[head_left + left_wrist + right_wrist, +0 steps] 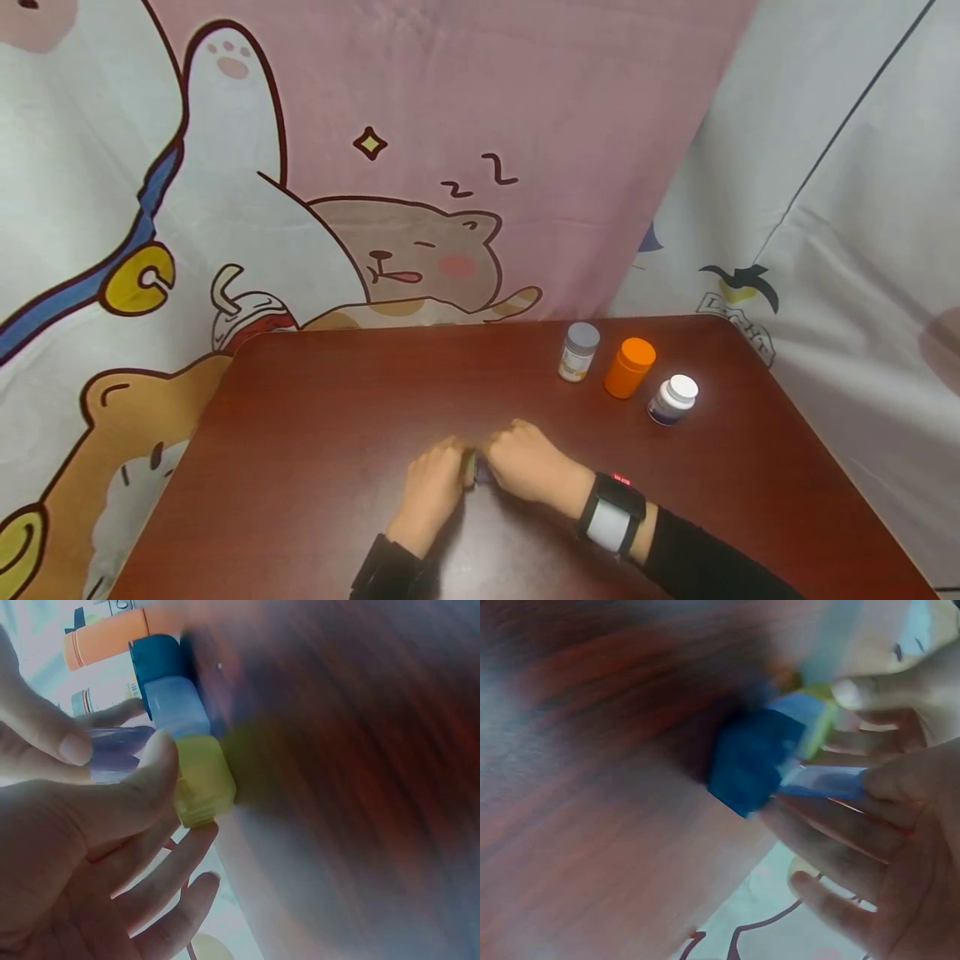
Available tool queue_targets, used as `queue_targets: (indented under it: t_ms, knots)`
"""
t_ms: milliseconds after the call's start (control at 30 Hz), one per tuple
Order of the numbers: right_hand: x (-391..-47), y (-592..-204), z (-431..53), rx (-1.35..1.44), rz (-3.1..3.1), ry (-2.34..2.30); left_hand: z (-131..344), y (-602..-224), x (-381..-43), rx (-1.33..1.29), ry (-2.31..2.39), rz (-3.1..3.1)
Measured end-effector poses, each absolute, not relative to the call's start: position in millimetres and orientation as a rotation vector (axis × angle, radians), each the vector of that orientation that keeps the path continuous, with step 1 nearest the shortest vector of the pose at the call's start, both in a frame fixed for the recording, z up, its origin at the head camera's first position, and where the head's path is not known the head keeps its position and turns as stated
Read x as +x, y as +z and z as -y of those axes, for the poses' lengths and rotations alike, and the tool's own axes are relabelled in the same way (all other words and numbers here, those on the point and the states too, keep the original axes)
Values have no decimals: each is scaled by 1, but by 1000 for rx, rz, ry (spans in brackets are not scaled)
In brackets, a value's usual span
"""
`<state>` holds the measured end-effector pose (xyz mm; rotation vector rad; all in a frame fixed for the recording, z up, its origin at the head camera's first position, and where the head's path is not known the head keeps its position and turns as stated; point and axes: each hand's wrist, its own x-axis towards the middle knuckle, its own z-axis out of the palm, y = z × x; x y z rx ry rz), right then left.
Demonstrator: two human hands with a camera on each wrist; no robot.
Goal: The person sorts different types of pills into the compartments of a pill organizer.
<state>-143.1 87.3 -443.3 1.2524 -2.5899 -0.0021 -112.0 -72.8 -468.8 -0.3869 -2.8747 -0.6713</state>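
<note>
Between both hands, low over the table, is a small pill box [202,780] with yellow, pale blue and dark teal sections. My left hand [435,483] grips its yellow end, with the thumb along the side, as the left wrist view shows. A translucent purple flap [826,782] stands out from the box, pinched by the fingers of my right hand [531,462]. The teal end [754,761] faces the right wrist camera. From the head view the knuckles cover most of the box, and only a greenish edge shows. Whether anything lies inside is hidden.
At the back right of the brown table [337,400] stand three bottles: one with a grey lid [577,354], an orange one [628,369] and a white one [671,402]. A cartoon-printed cloth [600,125] hangs behind the table.
</note>
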Motion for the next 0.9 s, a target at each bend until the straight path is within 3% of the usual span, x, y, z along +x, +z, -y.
queue_targets:
  t_ms: [467,900]
  knots:
    - [-184,-450,-85,1031,2765,286,71,-471,-110,-376,-782,2906]
    - [-184,-456,-93,1123,2730,218,70,-472,-108,-364,-652,2899]
